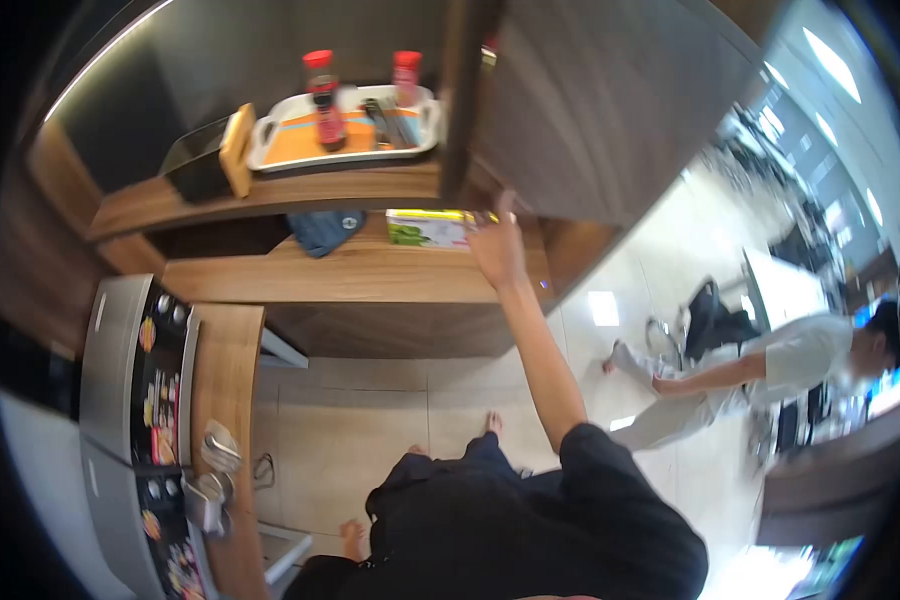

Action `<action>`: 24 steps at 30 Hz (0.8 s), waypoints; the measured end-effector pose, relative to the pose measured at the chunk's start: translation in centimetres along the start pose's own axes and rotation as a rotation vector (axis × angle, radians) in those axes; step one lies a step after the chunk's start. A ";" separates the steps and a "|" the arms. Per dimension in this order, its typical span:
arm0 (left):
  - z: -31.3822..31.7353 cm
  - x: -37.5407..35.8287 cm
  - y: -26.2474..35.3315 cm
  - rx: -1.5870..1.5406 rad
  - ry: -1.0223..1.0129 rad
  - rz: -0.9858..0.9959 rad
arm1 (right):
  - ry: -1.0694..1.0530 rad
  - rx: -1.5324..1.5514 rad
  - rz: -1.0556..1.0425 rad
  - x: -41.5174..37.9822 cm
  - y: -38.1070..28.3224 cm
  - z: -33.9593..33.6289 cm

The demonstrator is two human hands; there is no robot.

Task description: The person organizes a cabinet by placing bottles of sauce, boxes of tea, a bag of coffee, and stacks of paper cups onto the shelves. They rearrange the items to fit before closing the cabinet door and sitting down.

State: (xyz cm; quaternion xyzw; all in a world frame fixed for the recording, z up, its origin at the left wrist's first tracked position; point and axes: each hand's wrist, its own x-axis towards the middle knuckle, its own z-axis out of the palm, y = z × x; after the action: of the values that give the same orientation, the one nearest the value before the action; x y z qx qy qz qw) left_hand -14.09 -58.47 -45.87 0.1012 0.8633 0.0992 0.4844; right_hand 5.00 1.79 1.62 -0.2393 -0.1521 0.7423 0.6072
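Box point(428, 228) — green and white, lying on the lower wooden shelf point(350, 272) — sits at the right hand point(497, 248), fingers spread on its end; grip squarely — left hand is out of view.

Shelves point(350, 275) and cabinet door point(590, 110) look like matt wood grain, the tray point(270, 130) is glossy white plastic (orange inside), floor point(370, 400) is smooth pale tile.
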 end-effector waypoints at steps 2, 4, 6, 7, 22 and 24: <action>0.9 2.6 3.1 0.008 -0.040 0.139 | -0.358 -0.008 -0.006 3.8 1.6 -5.8; 2.5 5.8 7.4 -0.085 -0.087 0.297 | -0.227 -0.056 -0.036 0.2 0.8 -3.5; 4.0 6.7 14.1 -0.347 -0.221 0.335 | -0.142 -0.051 -0.034 -2.9 -0.3 -2.9; 4.0 5.5 17.2 -0.365 -0.224 0.388 | -0.112 -0.048 -0.021 -4.3 -0.3 -2.5; 1.9 6.1 12.6 0.219 -0.085 0.359 | -0.287 0.421 -0.006 -19.3 -8.2 -10.8; 1.2 5.6 9.9 0.288 -0.063 0.263 | -0.279 0.395 -0.048 -19.7 -9.0 -11.7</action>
State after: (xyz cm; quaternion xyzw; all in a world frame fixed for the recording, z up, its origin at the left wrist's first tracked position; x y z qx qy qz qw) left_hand -15.12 -47.40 -48.36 0.2846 0.8324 0.0339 0.4744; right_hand 21.67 -16.22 -0.22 -0.0076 -0.0921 0.7689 0.6326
